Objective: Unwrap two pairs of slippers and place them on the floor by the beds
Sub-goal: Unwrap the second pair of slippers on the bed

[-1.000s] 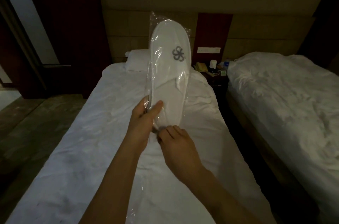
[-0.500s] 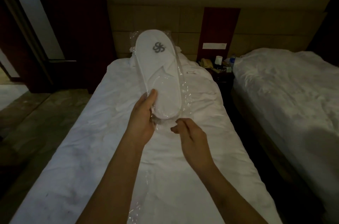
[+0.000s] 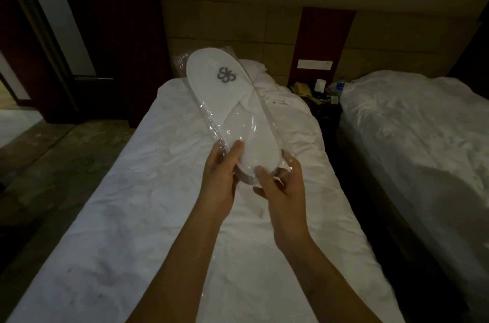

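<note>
Left hand (image 3: 221, 177) grips the heel end of the wrapped slipper pair (image 3: 232, 111), thumb on top, fingers under. Right hand (image 3: 281, 185) pinches the clear plastic wrapper (image 3: 287, 161) at the heel edge, thumb on the film. The pack is held in the air above the left bed (image 3: 132, 190), toe tilted away toward the headboard, grey logo (image 3: 226, 75) facing up. The wrapper looks intact and encloses the slippers; film bunches at the toe and heel.

Progress, judged: early. First pair not yet out of its plastic, and nothing on the floor (image 3: 47, 158) that I can see. Second pair not in view. Right bed (image 3: 423, 137) and nightstand (image 3: 321, 103) with phone and small items sit beyond. Left to do: open the wrap, pull the slippers out, set them down, repeat.
</note>
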Motion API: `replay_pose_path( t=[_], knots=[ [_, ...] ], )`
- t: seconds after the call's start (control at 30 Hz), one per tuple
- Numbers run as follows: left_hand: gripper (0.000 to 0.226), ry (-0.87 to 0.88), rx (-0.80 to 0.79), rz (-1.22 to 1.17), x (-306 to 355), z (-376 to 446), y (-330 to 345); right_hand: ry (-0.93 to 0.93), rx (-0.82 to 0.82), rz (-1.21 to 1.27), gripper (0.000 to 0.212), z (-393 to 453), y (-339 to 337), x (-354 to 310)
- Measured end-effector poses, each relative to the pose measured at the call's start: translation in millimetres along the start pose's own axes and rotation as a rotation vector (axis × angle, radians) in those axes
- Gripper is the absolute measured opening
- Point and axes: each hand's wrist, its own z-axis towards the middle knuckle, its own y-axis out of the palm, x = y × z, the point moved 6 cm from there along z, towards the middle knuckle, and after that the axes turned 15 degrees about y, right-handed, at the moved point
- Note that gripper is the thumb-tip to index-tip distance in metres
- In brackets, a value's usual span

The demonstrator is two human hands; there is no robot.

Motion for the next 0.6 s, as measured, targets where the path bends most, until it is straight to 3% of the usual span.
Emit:
replay_pose_path(
  t=[0.17,0.37,0.47,0.6],
  knots=[
    [0.032,-0.021,-0.038,-0.071,-5.2,-7.8,0.9,0.090,-0.077,0.113,0.031,8.7,0.8,12.9],
    [0.037,-0.137,0.080,0.118,-36.4,-28.7,-18.0,0.188,-0.065,0.234,0.028,17.6,-3.1,43.6],
    [0.026,-0.162,0.084,0.152,-42.4,-27.8,-24.2,0.256,-0.082,0.227,0.028,20.0,-4.1,58.5],
    [0.028,-0.135,0.171,0.150,-42.9,-9.9,-36.8,0.337,-0.114,0.149,0.028,20.9,-6.3,73.6]
  ],
)
